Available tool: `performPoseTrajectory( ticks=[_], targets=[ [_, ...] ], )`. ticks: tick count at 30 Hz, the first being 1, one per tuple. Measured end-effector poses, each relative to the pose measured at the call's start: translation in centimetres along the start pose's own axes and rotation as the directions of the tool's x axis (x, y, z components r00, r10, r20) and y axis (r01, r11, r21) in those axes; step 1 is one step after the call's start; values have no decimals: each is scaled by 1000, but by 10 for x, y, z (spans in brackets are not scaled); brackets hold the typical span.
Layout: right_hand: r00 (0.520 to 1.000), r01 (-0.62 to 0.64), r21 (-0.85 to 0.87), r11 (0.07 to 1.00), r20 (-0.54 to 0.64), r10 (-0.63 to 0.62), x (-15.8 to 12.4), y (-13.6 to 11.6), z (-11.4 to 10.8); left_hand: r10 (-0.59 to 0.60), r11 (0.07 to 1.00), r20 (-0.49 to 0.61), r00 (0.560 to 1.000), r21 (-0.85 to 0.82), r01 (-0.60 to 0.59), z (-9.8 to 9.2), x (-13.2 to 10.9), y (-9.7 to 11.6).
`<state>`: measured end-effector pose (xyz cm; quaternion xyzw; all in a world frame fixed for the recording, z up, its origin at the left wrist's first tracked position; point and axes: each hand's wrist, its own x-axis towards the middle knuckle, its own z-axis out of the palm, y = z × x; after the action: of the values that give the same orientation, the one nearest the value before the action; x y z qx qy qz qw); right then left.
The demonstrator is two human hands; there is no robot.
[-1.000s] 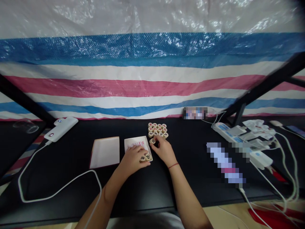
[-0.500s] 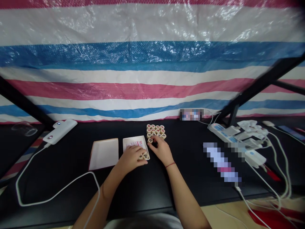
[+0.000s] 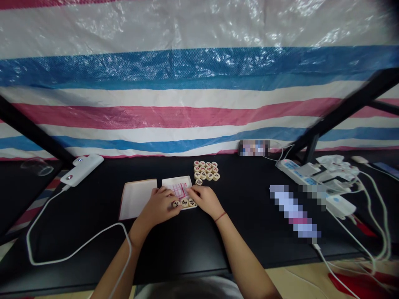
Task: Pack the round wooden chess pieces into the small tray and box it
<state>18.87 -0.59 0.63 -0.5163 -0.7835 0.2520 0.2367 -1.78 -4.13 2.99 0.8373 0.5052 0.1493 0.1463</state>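
Observation:
A shallow white box (image 3: 175,180) lies on the black table with a printed paper (image 3: 179,190) and several round Chinese chess pieces (image 3: 184,202) along its near side. My left hand (image 3: 160,202) is closed over the left side of the box, its thumb beside the leftmost visible piece. Over the box's right rim reaches my right hand (image 3: 205,199), fingers partly stretched, with no piece seen in them. Just beyond stand rows of chess pieces (image 3: 206,169), red characters at the back and dark ones nearer. One dark-lettered piece (image 3: 198,182) starts the nearest row at the left.
An open box lid (image 3: 137,201) lies left of the box. A white power bank (image 3: 82,169) with a long cable (image 3: 77,249) is farther left. Crowding the right side are a power strip (image 3: 293,169), plugs, cables and a blurred-out phone (image 3: 294,211). Striped sheeting (image 3: 174,116) hangs behind.
My right hand has left the nearest-row piece and come down-left to the box. My left hand has slid left, showing more pieces in the box. The view has shifted slightly.

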Motion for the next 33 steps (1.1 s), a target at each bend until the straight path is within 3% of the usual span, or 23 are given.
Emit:
performPoseTrajectory(
  ticks=[14,19,22,25,29,33],
  targets=[
    [999,-35,-18,999,-27,35,1,-2,0,5,989,116,993,-145,12,-9,-3,2],
    [997,33,126,991,-72,-24,2,3,-4,-30,951,74,997,-304,51,-4,0,-8],
    [974,111,256,960,-220,-54,1,3,-8,-113,890,-65,991,-451,72,-4,5,-10],
    [962,191,333,923,-248,-110,-2,-3,-7,-276,791,-166,947,-599,125,-5,17,-1],
    [954,261,343,903,-235,-186,-5,-13,-6,-299,568,-3,954,-804,176,0,38,16],
    [948,197,300,933,-302,-103,-4,-7,-14,-343,467,-4,939,-869,166,14,50,19]
  ],
)
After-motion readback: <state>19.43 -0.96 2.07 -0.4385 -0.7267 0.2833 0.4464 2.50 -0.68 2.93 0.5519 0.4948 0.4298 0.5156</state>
